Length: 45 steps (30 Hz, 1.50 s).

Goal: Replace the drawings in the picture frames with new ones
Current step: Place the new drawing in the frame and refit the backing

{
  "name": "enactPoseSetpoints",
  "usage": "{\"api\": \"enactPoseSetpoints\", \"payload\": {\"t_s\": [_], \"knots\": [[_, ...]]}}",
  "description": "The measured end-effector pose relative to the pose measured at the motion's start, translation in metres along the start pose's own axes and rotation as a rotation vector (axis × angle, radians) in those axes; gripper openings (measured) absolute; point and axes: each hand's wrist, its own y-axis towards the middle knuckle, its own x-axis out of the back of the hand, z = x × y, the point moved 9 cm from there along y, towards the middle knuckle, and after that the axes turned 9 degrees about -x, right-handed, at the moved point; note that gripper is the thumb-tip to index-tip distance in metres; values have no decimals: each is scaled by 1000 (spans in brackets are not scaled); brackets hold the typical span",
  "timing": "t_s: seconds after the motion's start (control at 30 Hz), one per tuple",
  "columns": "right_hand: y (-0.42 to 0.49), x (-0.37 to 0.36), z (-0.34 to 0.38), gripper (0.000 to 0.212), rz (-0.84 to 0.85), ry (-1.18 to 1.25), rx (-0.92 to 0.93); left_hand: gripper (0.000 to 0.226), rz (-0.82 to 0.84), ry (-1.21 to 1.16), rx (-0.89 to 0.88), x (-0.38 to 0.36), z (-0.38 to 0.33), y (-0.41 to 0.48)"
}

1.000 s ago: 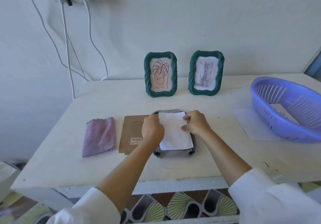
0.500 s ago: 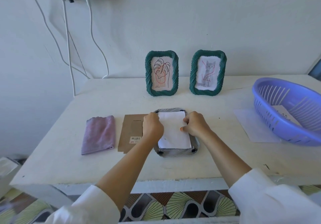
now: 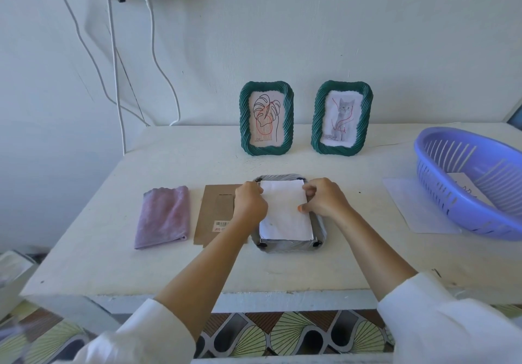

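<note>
A picture frame [image 3: 291, 246] lies face down on the white table [image 3: 282, 273] in front of me. A white sheet of paper [image 3: 285, 217], blank side up, sits in its back opening. My left hand [image 3: 250, 205] holds the sheet's left edge with curled fingers. My right hand [image 3: 324, 198] holds its right edge, thumb pressing near the side. Two green frames stand at the back: one with a leaf drawing [image 3: 266, 118], one with a cat drawing [image 3: 341, 118]. The brown backing board [image 3: 217, 214] lies left of the flat frame.
A folded purple cloth [image 3: 163, 217] lies at the left. A blue plastic basket [image 3: 474, 180] with paper inside stands at the right on a white sheet [image 3: 415, 211]. White cables [image 3: 113, 67] hang down the wall at the back left.
The paper has settled straighter and lower into the frame's back. Both hands stay at its upper side edges, shifted only slightly.
</note>
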Motion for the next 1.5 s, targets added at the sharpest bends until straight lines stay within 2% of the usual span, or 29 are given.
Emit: {"api": "enactPoseSetpoints", "payload": {"t_s": [0.1,0.17,0.23,0.3,0.37,0.5,0.7,0.77,0.83,0.87,0.93,1.0,1.07,1.3,1.4,1.5], "knots": [[1,1,1,45,-19,-1,33,23,34,38,-6,-1,-2,0],[1,-3,2,50,-9,-46,62,40,58,59,-23,-2,-4,0],[1,-6,2,51,-7,-91,80,47,92,71,-49,-3,-6,0],[1,-8,1,50,3,-123,90,38,111,85,-64,-3,-7,-1],[2,-9,0,49,14,-155,95,16,120,126,-78,-2,-10,-3],[3,-7,-4,58,13,-202,91,37,182,264,-123,-6,-15,-5],[7,-15,-14,59,99,-204,87,46,184,238,-125,-5,-14,-5],[7,-18,-17,57,132,-198,84,39,150,181,-111,-2,-14,-5],[8,-20,-19,55,154,-200,83,15,132,160,-106,-2,-14,-5],[8,-20,-20,55,161,-204,83,13,128,171,-96,-2,-14,-5],[8,-21,-20,54,167,-210,88,21,116,167,-78,-2,-13,-5],[8,-21,-19,54,170,-214,94,42,110,161,-68,-2,-13,-6],[8,-21,-18,54,175,-202,99,44,113,180,-51,-1,-13,-7],[0,-9,-16,60,225,2,152,27,129,229,-57,-1,-17,-11],[-6,-4,-15,56,224,31,199,37,128,236,-70,0,-16,-10],[-7,-3,-13,56,221,25,228,36,136,255,-85,-2,-16,-9]]}}
